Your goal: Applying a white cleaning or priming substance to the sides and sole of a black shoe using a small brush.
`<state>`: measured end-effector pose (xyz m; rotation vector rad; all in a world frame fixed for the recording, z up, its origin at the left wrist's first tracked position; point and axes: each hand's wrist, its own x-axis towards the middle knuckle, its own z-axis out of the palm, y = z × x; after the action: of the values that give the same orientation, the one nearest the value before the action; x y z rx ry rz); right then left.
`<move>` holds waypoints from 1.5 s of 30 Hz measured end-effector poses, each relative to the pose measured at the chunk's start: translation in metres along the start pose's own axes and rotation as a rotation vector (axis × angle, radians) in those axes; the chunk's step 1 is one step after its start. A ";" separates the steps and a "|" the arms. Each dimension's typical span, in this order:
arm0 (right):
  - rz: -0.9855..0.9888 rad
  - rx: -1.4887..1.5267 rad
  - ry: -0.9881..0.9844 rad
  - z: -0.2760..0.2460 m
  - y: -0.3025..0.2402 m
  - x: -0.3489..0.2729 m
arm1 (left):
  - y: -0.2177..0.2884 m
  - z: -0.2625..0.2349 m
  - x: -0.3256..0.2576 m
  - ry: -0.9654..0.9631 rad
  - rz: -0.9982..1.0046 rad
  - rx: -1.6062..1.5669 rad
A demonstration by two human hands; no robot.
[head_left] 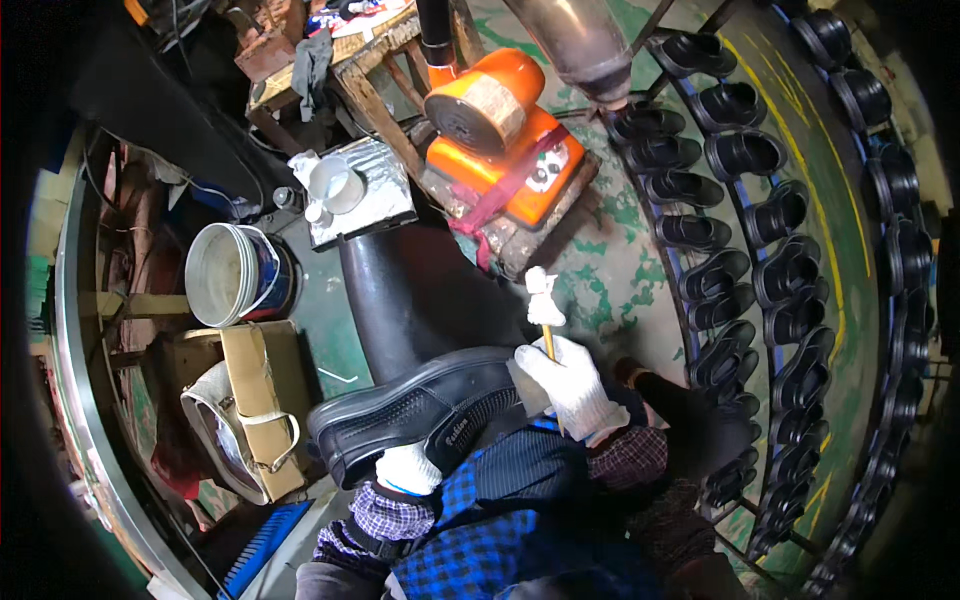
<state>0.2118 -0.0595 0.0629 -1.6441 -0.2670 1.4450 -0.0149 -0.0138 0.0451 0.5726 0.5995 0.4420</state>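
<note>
A black slip-on shoe (415,410) with a perforated side lies across my lap, its toe to the left. My left hand (408,470), in a white knit glove, grips it from the near side, with most of the fingers hidden. At the heel end, my right hand (570,390), also gloved in white, is closed around a thin yellow stick (548,343). A white cloth-like wad (541,298) tops the stick, pointing up and away from the shoe. A flat grey piece (528,388) shows between the right hand and the shoe; how it is held is unclear.
Beyond the shoe is a black padded surface (425,290). A foil-covered stand (385,185) carries a clear cup (336,186). An orange blower-like machine (510,160) stands ahead. Left are a bucket (215,275) and a cardboard box (265,400). Racks of black shoes (745,155) line the right.
</note>
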 end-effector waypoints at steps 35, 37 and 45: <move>-0.259 -0.293 -0.110 -0.015 0.019 -0.009 | -0.010 -0.054 0.013 0.014 -0.130 0.797; -0.273 -0.390 -0.142 -0.001 0.006 -0.009 | -0.007 -0.049 0.018 0.032 -0.134 0.557; -0.182 -0.395 -0.069 -0.028 0.030 -0.008 | -0.004 -0.043 0.017 0.106 -0.120 0.077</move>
<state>0.2227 -0.0959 0.0439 -1.8254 -0.7620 1.3704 -0.0285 0.0079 0.0064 0.5852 0.7504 0.3384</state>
